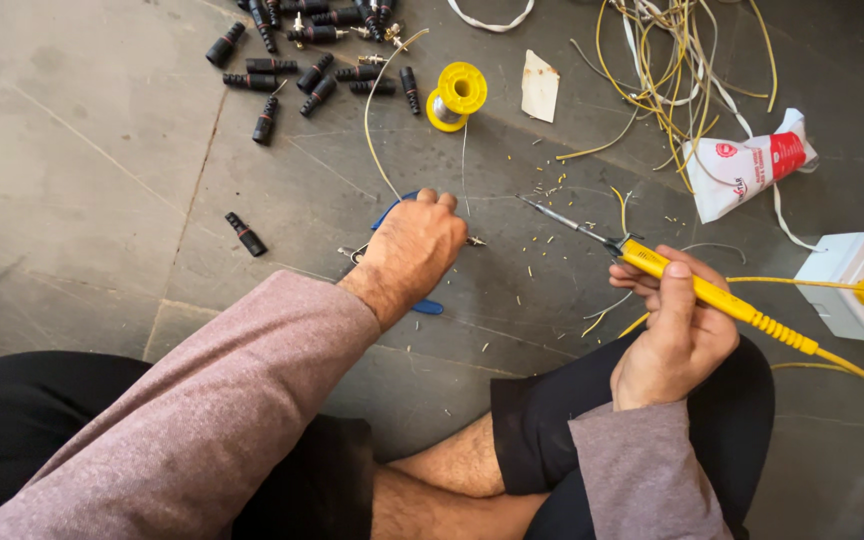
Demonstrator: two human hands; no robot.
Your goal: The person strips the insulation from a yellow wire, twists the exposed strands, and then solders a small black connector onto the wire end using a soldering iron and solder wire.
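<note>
My right hand [674, 335] grips a yellow-handled soldering iron [712, 295] whose thin metal tip [552, 213] points left over the grey floor. My left hand [412, 245] is closed and pressed to the floor on blue-handled pliers [427, 306], which it mostly hides. A thin yellow wire [372, 120] runs from under this hand toward the pile of black connectors. A small metal connector piece [475, 241] lies just right of the left hand. A strand of solder [464, 160] leads down from the yellow spool [457, 95].
Several black plug shells [312, 75] lie scattered at the top, one apart [246, 234] at the left. A tangle of yellow and white wires [672, 60], a white-and-red packet [747, 170], a white socket box [852, 285] and a paper scrap [539, 87] sit at the right.
</note>
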